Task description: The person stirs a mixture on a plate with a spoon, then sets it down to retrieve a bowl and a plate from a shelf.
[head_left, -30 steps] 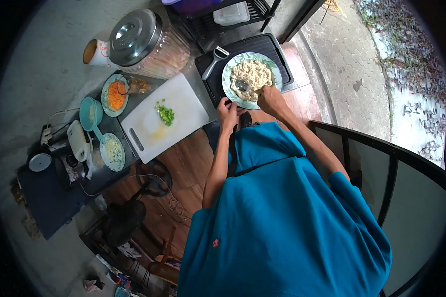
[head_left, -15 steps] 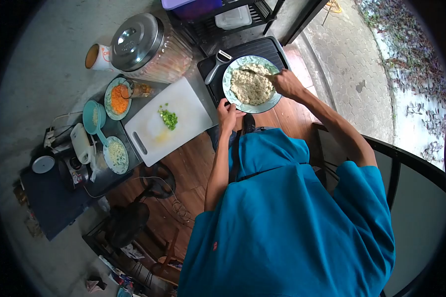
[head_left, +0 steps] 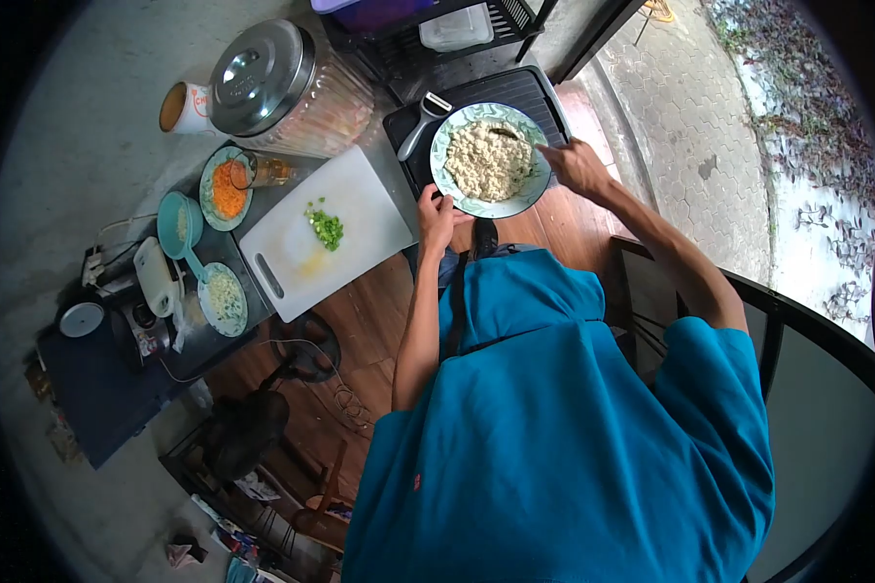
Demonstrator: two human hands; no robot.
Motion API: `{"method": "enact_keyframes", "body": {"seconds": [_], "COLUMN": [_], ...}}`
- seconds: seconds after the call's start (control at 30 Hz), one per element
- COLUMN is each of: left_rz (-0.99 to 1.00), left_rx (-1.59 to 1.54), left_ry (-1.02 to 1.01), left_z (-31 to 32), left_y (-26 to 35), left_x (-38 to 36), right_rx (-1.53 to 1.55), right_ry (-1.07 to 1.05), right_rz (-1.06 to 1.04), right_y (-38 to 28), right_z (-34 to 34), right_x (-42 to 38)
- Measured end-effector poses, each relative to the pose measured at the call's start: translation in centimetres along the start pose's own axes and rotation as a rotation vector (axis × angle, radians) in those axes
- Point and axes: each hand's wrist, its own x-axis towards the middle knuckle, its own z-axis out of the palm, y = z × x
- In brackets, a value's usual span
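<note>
A patterned green-and-white bowl (head_left: 439, 154) holds a pale, crumbly mash (head_left: 486, 167). The thumb and fingers of my left hand (head_left: 436, 220) grip its near-left rim. At the bowl's right edge, my right hand (head_left: 581, 171) is closed around the handle of a spoon (head_left: 504, 133), whose head rests in the far part of the mash. Beneath the bowl is a black ridged tray (head_left: 520, 89), and a grey peeler (head_left: 424, 126) lies on it to the left. Chopped green onion (head_left: 327, 229) sits on a white cutting board (head_left: 369, 199) further left.
Left of the board are a plate of grated carrot (head_left: 228, 189), a glass (head_left: 267, 172), a teal strainer (head_left: 177, 225) and a plate of chopped white pieces (head_left: 226, 296). A large lidded jar (head_left: 326, 107) stands behind. A black rack (head_left: 515, 29) rises beyond the tray.
The spoon has shifted within the mash toward the far right side, and my right hand has moved slightly right. My left hand stays on the rim. The whole view has shifted a little.
</note>
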Motion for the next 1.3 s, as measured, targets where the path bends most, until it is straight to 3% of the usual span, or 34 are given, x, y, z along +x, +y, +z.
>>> {"method": "enact_keyframes", "body": {"seconds": [0.13,0.2,0.4,0.5,0.6,0.67,0.73,0.8,0.87,0.9,0.97,1.07,1.13,1.2,1.27,1.3], "left_rz": [-0.005,-0.003,-0.021,0.002,-0.004,-0.002,0.046,0.120,0.167,0.220,0.248,0.232,0.280,0.318,0.370,0.355], "left_rx": [-0.006,-0.014,-0.013,-0.010,-0.063,-0.063,-0.089,-0.085,-0.101,-0.082,-0.054,-0.034,-0.046,-0.102,-0.135,-0.167], "left_ry": [-0.010,-0.004,-0.014,-0.009,-0.003,0.008,0.152,0.167,0.221,0.174,0.138,0.033,0.039,0.057,0.037,0.032], "left_z": [-0.1,-0.3,-0.2,0.0,-0.1,0.0,0.4,0.4,0.9,0.1,-1.0,-3.5,-5.5,-7.9,-10.9,-12.6], "left_y": [0.1,-0.2,0.2,0.2,-0.3,-0.6,-1.6,-2.9,-1.2,-2.0,-1.7,-0.3,0.0,-0.3,-1.7,-2.2], "left_x": [0.2,0.2,0.0,0.0,0.1,-0.1,-0.2,-0.4,-3.0,-3.3,-4.9,-8.3,-10.4,-12.9,-15.1,-16.5], "right_rx": [0.048,0.141,-0.002,0.160,0.336,0.352,0.265,0.243,0.485,0.624,0.694,0.470,0.357,0.450,0.375,0.511], "right_ry": [-0.030,0.093,0.163,0.097,0.147,0.025,0.181,0.215,0.261,0.328,0.284,0.522,0.659,0.891,0.944,0.952], "right_rz": [-0.005,0.008,0.019,0.223,0.244,0.343,0.391,0.470,0.594,0.538,0.675,0.716,0.789,0.689,0.722,0.735], "right_y": [-2.2,-2.1,0.2,-1.3,-3.0,-3.3,-2.8,-2.6,-2.2,-1.8,-2.2,0.0,-4.2,-6.7,-11.3,-15.5], "right_z": [0.4,-0.4,-1.8,0.7,2.4,1.8,1.6,0.8,1.2,2.1,1.0,3.6,1.5,2.6,3.1,2.8], "right_x": [-1.3,-1.2,0.1,-0.7,-1.2,-1.3,-1.2,-1.8,-2.5,-2.8,-3.2,-5.3,-5.9,-6.3,-6.1,-5.7]}}
